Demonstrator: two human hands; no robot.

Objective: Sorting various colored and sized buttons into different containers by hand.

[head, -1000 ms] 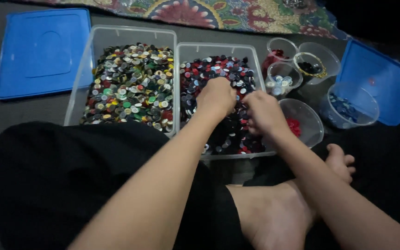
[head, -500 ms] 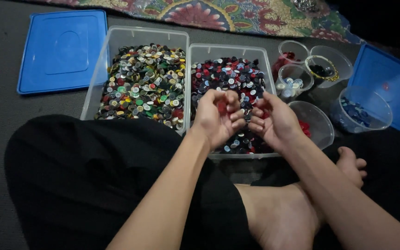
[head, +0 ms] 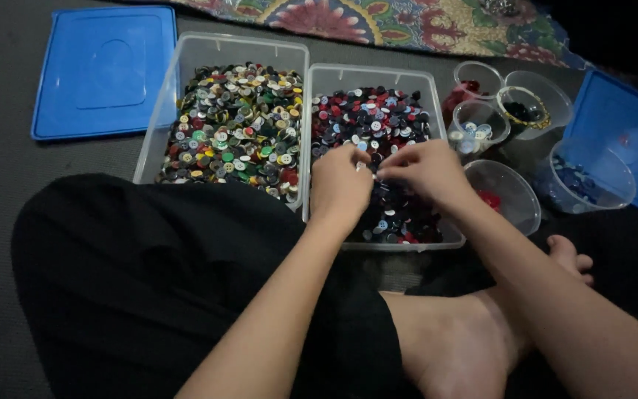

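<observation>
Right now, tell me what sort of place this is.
Probably a home floor used for sorting: dark carpet, a patterned rug, and both hands, left hand and right hand, over a clear bin of buttons.

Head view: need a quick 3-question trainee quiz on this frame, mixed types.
1. True or false: both hands are over the right-hand bin of dark and red buttons.
2. The cup nearest the right hand holds buttons of which colour? A red, B green, C yellow.
3. Fill in: the lid beside the left-hand bin is ____.

Key
1. True; the left hand is there too.
2. A.
3. Blue.
</observation>
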